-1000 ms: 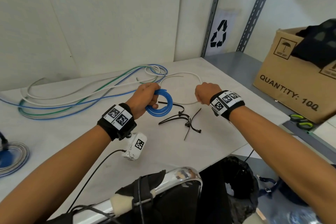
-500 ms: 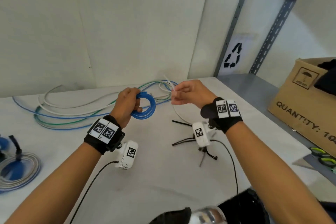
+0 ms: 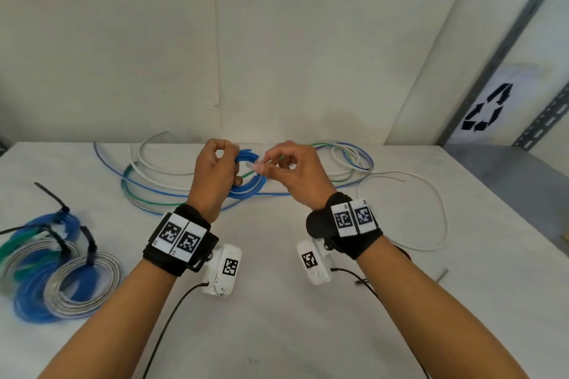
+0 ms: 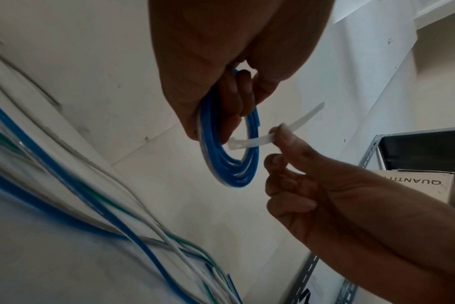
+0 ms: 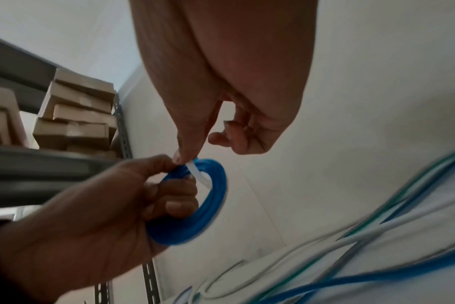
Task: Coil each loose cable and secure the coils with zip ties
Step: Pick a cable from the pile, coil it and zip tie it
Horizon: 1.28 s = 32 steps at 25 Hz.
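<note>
Blue coil (image 3: 250,172) is gripped in the left hand (image 3: 215,169), held up over the table (image 3: 277,301) with fingers curled through it. White zip tie (image 4: 262,135) is pinched by the right hand (image 3: 292,172) and has been brought from a bit off to the side a moment ago right up to the coil, its end now poked into the loop, so tying is probably next. Tied coils (image 3: 58,268) are piled at the left, loose cables (image 3: 160,191) still sprawled behind. Containers: only a cardboard box (image 4: 426,185) is seen, contents hidden.
</note>
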Each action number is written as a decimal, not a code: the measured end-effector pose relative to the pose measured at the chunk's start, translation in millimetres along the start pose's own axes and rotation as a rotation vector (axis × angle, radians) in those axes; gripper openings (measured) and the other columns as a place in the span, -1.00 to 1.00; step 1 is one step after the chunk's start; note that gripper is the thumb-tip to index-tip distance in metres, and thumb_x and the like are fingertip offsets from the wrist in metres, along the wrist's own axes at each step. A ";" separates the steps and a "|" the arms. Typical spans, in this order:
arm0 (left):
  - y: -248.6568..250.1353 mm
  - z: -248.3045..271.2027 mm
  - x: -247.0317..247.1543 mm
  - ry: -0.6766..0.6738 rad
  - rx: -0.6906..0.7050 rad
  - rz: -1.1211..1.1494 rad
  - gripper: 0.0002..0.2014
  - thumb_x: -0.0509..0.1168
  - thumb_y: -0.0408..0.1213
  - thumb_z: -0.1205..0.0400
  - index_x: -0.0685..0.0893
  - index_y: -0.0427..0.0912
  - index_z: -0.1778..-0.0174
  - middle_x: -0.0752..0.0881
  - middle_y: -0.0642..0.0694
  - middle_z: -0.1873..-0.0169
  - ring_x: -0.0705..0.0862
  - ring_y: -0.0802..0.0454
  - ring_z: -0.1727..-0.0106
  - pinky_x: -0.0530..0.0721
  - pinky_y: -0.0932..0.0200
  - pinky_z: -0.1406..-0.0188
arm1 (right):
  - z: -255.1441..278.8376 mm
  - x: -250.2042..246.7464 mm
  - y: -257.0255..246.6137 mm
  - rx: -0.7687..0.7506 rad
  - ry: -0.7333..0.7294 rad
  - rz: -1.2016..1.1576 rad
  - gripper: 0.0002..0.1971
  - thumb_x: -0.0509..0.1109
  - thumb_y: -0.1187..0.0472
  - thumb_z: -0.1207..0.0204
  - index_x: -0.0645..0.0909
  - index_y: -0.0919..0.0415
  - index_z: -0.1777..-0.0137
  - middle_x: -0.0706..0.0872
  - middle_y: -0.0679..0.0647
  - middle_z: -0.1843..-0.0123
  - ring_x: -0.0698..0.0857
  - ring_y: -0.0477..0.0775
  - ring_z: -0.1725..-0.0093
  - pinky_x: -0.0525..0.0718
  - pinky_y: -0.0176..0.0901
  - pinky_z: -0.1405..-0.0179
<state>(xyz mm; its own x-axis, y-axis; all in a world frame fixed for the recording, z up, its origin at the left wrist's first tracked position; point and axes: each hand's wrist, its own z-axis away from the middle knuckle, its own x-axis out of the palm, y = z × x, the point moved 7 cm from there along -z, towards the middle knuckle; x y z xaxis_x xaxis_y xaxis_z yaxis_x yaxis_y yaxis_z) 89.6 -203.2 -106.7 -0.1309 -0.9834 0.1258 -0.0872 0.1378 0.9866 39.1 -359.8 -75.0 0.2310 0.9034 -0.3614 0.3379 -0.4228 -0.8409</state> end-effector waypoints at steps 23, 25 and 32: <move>17.7 -15.9 -29.4 -0.042 0.154 0.043 -0.82 0.33 -0.03 -0.60 0.71 -0.06 0.14 0.60 -0.28 0.24 0.53 -0.16 0.18 0.52 -0.10 0.07 | 5.6 57.7 -10.4 0.017 -0.126 -0.393 -0.63 0.31 0.06 -0.75 0.79 0.38 -0.04 0.40 0.02 0.42 0.35 -0.01 0.43 0.38 -0.23 0.51; 22.4 -13.3 -26.8 -0.045 0.206 -0.021 -0.84 0.30 -0.13 -0.70 0.69 -0.06 0.15 0.55 -0.19 0.41 0.51 -0.02 0.36 0.51 0.05 0.22 | 5.8 54.1 -5.0 0.129 -0.139 -0.446 -0.63 0.25 0.06 -0.78 0.81 0.23 0.06 0.25 0.10 0.42 0.22 0.04 0.43 0.25 -0.27 0.52; 29.3 -0.9 -4.3 -0.174 0.382 -0.230 -0.84 0.26 -0.23 -0.78 0.61 -0.21 0.07 0.63 -0.06 0.50 0.50 -0.47 0.40 0.58 -0.37 0.33 | 5.4 43.9 -6.5 0.207 -0.182 -0.463 -0.57 0.27 0.08 -0.76 0.67 0.31 0.29 0.20 0.02 0.48 0.12 0.05 0.44 0.09 -0.14 0.45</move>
<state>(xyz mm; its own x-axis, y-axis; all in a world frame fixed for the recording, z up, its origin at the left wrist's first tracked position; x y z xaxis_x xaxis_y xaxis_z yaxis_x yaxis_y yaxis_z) 88.5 -195.0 -78.3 -0.2257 -0.9636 -0.1430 -0.4857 -0.0159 0.8740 42.1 -317.0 -87.6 -0.0670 0.9976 0.0174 0.1755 0.0290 -0.9841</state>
